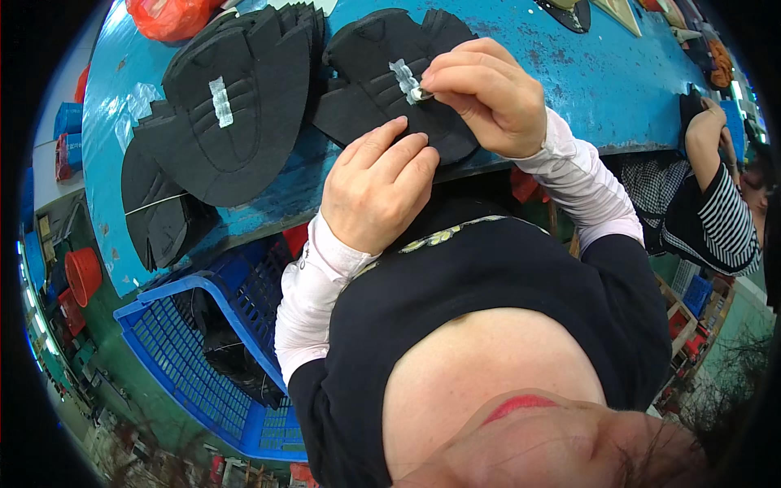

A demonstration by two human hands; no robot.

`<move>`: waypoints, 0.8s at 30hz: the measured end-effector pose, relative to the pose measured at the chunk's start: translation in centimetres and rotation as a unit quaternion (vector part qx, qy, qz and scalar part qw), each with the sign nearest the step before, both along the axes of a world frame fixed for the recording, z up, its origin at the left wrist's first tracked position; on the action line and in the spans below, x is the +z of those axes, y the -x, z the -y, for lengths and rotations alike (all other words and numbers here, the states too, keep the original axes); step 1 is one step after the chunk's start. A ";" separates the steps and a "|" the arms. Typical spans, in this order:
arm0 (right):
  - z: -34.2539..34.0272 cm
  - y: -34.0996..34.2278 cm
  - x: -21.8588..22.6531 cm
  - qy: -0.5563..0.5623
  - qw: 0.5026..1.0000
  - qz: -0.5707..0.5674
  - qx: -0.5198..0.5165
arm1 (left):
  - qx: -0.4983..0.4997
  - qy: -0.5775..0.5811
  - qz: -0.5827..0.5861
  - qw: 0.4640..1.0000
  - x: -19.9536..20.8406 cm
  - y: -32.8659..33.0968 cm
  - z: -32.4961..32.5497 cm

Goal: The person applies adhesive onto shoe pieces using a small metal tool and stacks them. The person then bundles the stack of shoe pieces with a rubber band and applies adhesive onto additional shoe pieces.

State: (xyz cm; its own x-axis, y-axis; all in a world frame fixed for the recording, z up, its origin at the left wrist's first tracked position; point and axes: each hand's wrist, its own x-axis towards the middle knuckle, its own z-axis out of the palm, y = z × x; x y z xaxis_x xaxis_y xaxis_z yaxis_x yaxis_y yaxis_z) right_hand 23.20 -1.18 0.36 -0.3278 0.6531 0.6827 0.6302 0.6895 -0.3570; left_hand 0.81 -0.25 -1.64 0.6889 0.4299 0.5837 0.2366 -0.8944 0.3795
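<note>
A black shoe-upper piece (366, 81) lies on the blue table in front of me, with a whitish, partly shiny strip (404, 80) at its middle. My right hand (492, 93) is closed in a pinch at the strip's near end, its thumb and index finger on a small white bit (419, 95). What that bit is, I cannot make out. My left hand (378, 183) rests with fingers stretched over the near edge of the same piece. To the left sits a thick stack of black shoe-upper pieces (183, 154), its top one bearing a similar whitish strip (220, 102).
Beside that stack a tied black bundle (163, 207) lies at the blue table's (106, 220) left edge. An orange-red plastic bag (167, 16) is at the far left. Below the edge stands a blue basket (203, 398) holding dark material. Another person (724, 203) sits at the right.
</note>
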 end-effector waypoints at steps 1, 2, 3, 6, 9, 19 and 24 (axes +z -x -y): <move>0.0 0.1 0.0 0.000 1.000 0.016 0.003 | -0.001 0.000 0.000 1.000 0.0 0.0 0.0; 0.0 0.1 -0.2 0.007 1.000 0.010 0.004 | -0.001 0.000 0.002 1.000 -0.1 -0.1 0.0; 0.1 0.2 -0.2 0.007 1.000 0.009 0.006 | 0.002 0.000 0.003 1.000 -0.1 0.0 0.0; 0.2 0.1 0.1 0.026 0.999 0.016 0.015 | 0.001 0.004 -0.001 1.000 0.0 0.0 0.0; -0.4 -0.2 0.7 0.006 0.998 -0.062 -0.016 | 0.007 0.006 0.000 1.000 0.0 0.0 0.1; -3.2 0.2 -0.1 -0.028 0.999 -0.013 -0.026 | -0.006 0.016 -0.012 1.000 0.2 0.1 0.0; -3.4 0.4 -0.3 -0.026 0.999 0.040 0.011 | -0.003 0.004 0.000 1.000 -0.1 0.0 -0.1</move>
